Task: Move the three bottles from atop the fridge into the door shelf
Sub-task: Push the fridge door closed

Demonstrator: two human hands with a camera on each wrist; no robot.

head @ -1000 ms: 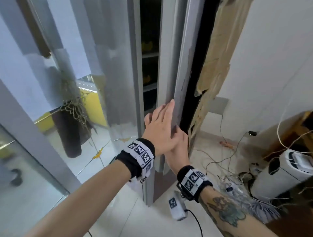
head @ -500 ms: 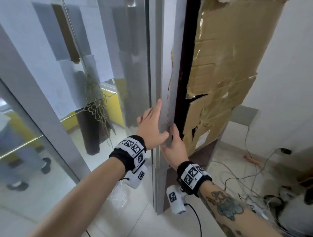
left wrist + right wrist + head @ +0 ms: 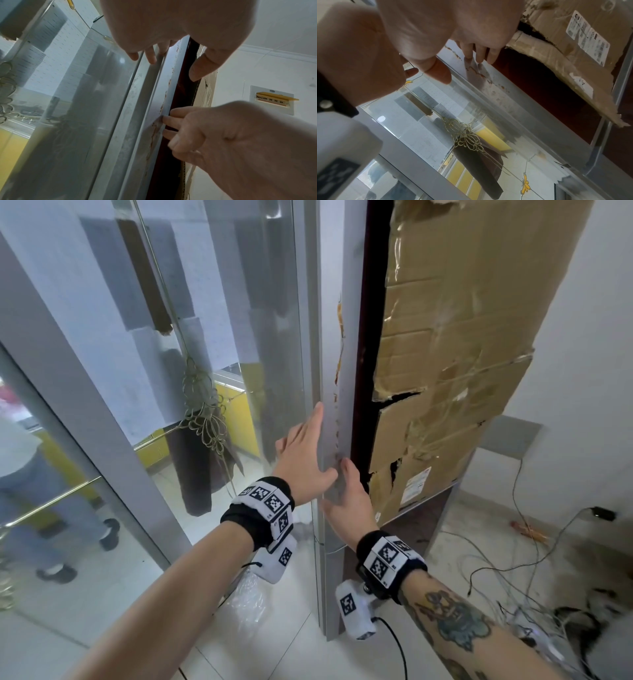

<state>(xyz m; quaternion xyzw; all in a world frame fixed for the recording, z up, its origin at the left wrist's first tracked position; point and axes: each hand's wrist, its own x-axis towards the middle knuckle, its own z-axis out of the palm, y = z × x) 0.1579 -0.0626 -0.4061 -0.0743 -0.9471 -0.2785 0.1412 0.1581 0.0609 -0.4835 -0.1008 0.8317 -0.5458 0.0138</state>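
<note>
No bottle shows in any view. The fridge's grey door edge (image 3: 337, 337) stands upright at the centre, closed against the dark red cabinet side (image 3: 363, 371). My left hand (image 3: 301, 453) lies flat with straight fingers on the door's mirrored front by that edge. My right hand (image 3: 349, 498) touches the edge's side face just below, its fingers also straight. In the left wrist view my left hand's fingertips (image 3: 149, 56) rest on the grey strip (image 3: 154, 94) and the right hand (image 3: 214, 128) touches it lower down. The right wrist view has my right fingers (image 3: 479, 54) on the same strip. Neither hand holds anything.
Torn cardboard (image 3: 462, 354) covers the fridge's right side. Loose cables (image 3: 513, 559) trail over the tiled floor at the right. A glass partition with a grey frame (image 3: 102, 440) stands close on the left, a person's legs (image 3: 51, 491) behind it. Crumpled plastic (image 3: 246, 601) lies by the door's foot.
A second ago a dark gap with shelves showed beside the door; that gap is gone and the door stands closed. Both hands stayed flat on its edge.
</note>
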